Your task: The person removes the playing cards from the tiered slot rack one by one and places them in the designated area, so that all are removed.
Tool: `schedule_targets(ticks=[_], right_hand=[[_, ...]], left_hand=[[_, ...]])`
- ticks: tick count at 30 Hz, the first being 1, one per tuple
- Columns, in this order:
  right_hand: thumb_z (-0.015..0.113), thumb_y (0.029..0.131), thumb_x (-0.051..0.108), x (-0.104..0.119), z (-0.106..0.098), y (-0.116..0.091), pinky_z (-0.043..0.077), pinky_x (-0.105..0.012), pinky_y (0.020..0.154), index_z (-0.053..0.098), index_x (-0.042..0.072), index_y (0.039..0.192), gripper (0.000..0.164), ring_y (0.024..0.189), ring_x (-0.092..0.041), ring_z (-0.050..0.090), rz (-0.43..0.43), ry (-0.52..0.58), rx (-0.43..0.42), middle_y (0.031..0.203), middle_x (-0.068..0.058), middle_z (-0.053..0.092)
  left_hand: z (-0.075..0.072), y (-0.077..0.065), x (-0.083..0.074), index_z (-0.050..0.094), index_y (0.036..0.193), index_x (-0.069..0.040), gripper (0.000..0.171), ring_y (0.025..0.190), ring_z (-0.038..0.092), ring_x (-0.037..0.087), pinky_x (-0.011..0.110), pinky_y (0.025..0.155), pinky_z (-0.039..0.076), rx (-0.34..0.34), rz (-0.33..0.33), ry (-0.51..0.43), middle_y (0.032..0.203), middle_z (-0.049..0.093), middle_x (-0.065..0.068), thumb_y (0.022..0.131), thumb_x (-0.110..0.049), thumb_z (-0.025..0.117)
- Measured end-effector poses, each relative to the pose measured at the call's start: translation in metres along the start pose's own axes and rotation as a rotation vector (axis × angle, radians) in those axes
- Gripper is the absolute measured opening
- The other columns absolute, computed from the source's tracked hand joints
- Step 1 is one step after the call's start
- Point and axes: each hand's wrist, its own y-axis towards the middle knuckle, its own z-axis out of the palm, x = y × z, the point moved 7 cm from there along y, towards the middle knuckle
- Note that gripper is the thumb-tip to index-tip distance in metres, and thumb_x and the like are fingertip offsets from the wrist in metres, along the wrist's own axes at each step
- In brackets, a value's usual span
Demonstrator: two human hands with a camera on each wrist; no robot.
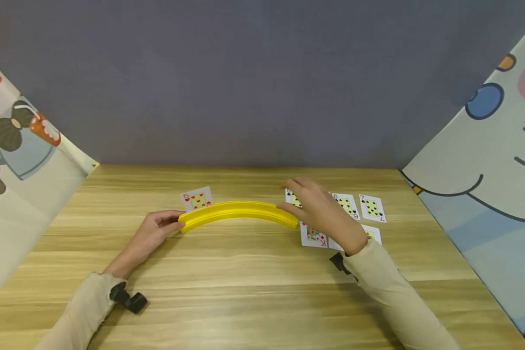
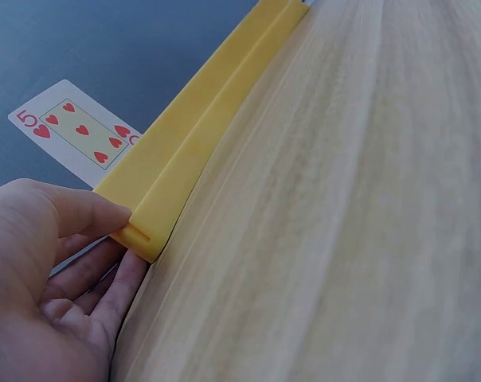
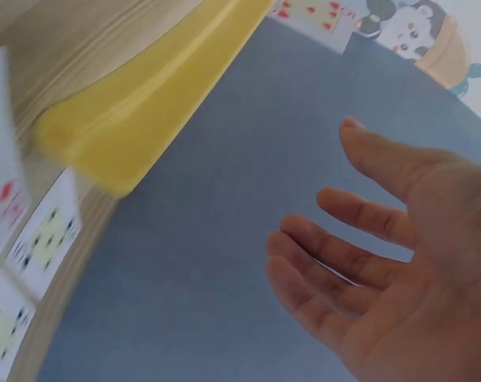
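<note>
A curved yellow card holder [image 1: 238,210] spans the middle of the table. At its left end, my left hand [image 1: 155,231] pinches it between thumb and fingers, also seen close in the left wrist view. A five of hearts [image 1: 197,198] stands up from the holder near that end, its lower part hidden. My right hand [image 1: 321,209] is over the right end, fingers loosely bent and spread. In the right wrist view that hand holds nothing, and a gap separates it from the holder. Below it lie playing cards, partly hidden by the hand.
Face-up cards lie in two rows at the right: a black six [image 1: 346,204], a black seven [image 1: 372,208], a red king [image 1: 313,238] and others partly covered. A grey wall [image 1: 245,87] rises behind the wooden table [image 1: 245,287]; printed panels flank it.
</note>
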Motion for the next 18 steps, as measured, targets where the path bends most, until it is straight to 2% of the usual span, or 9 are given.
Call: schedule_targets(ticks=[5, 11, 18], right_hand=[[0.065, 0.097, 0.039, 0.022, 0.005, 0.017, 0.05, -0.043, 0.096, 0.061, 0.006, 0.128, 0.045, 0.117, -0.027, 0.057, -0.055, 0.04, -0.014, 0.127, -0.009, 0.061], [0.067, 0.096, 0.036, 0.044, 0.01, 0.037, 0.05, -0.042, 0.096, 0.061, 0.006, 0.129, 0.045, 0.116, -0.027, 0.058, -0.085, 0.038, -0.02, 0.127, -0.011, 0.062], [0.066, 0.097, 0.034, 0.074, 0.016, 0.061, 0.049, -0.036, 0.097, 0.062, 0.005, 0.128, 0.043, 0.116, -0.022, 0.056, -0.163, 0.062, -0.053, 0.126, -0.008, 0.062]], left_hand=[[0.001, 0.001, 0.001, 0.065, 0.126, 0.002, 0.037, 0.096, 0.063, 0.01, 0.021, 0.08, 0.053, -0.004, 0.004, -0.004, 0.123, 0.066, 0.02, 0.097, -0.02, 0.067], [0.002, 0.001, 0.0, 0.066, 0.126, 0.002, 0.036, 0.096, 0.063, 0.009, 0.02, 0.08, 0.053, -0.008, 0.029, 0.008, 0.122, 0.066, 0.02, 0.097, -0.02, 0.067], [0.001, 0.0, 0.001, 0.066, 0.124, 0.003, 0.035, 0.096, 0.064, 0.008, 0.019, 0.081, 0.053, -0.017, 0.032, -0.015, 0.121, 0.066, 0.022, 0.097, -0.017, 0.068]])
